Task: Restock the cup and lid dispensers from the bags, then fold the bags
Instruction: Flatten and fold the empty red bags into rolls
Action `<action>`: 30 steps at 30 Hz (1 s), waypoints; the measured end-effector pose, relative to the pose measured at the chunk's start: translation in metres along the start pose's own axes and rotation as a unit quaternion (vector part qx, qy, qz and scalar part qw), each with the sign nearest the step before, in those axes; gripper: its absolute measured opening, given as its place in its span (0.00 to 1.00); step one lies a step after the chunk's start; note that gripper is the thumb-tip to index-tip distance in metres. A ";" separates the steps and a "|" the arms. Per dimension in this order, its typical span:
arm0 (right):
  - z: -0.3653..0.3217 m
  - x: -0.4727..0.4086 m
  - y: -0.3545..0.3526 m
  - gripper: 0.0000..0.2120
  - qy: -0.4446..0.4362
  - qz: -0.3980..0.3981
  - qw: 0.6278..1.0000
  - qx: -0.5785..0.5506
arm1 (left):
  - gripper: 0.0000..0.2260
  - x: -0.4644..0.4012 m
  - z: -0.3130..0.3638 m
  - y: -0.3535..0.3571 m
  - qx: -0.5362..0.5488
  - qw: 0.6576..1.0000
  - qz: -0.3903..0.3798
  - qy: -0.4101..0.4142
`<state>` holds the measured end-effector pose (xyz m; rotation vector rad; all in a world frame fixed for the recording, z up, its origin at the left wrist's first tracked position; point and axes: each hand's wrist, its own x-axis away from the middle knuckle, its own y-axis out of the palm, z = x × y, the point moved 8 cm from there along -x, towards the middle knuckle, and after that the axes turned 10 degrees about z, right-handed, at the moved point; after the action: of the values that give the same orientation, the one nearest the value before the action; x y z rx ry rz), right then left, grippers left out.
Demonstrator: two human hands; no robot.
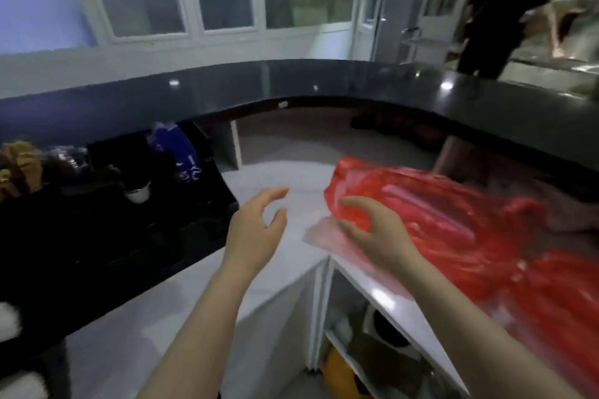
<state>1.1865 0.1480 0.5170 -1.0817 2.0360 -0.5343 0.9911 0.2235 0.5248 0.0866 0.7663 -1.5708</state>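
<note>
- The crumpled red plastic bag is lying spread across the white lower countertop, filling most of the right side, and it's pretty blurred so I'm not making out any folds or handles.
- My right hand is sitting at the bag's left end, fingers curled down onto the plastic with the thumb out toward the bag's top edge. It's touching for sure; whether it's actually pinching the plastic I can't tell through the blur.
- My left hand is hovering over bare counter just left of the bag, fingers loosely bent and spread, thumb apart, holding nothing.
- Over on the left a glossy black organiser unit is standing on the counter, with a white cup-like rim poking out of it and a blue printed packet standing behind.
- A curved dark grey raised counter ledge is wrapping around the far side.
- Below the counter edge, open white shelves are showing an orange-yellow round thing and some dark stuff I can't identify.
- A person in dark clothes is standing past the ledge, top right.
</note>
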 end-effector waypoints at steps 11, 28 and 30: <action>0.184 0.068 -0.146 0.18 0.203 0.117 0.959 0.159 | 0.15 0.026 0.065 0.189 0.097 0.974 -0.197 0.049; 0.212 0.022 -0.105 0.04 0.140 0.022 0.950 0.279 | 0.37 0.008 0.036 0.273 -0.219 0.874 -0.377 0.214; 0.200 0.004 -0.114 0.04 0.152 0.062 0.954 0.251 | 0.34 -0.013 0.038 0.271 -0.229 0.882 -0.347 0.220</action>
<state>1.3992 0.0787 0.4640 -0.5874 2.0413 -1.1343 1.2541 0.2278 0.4481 -0.2136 1.6475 -2.0164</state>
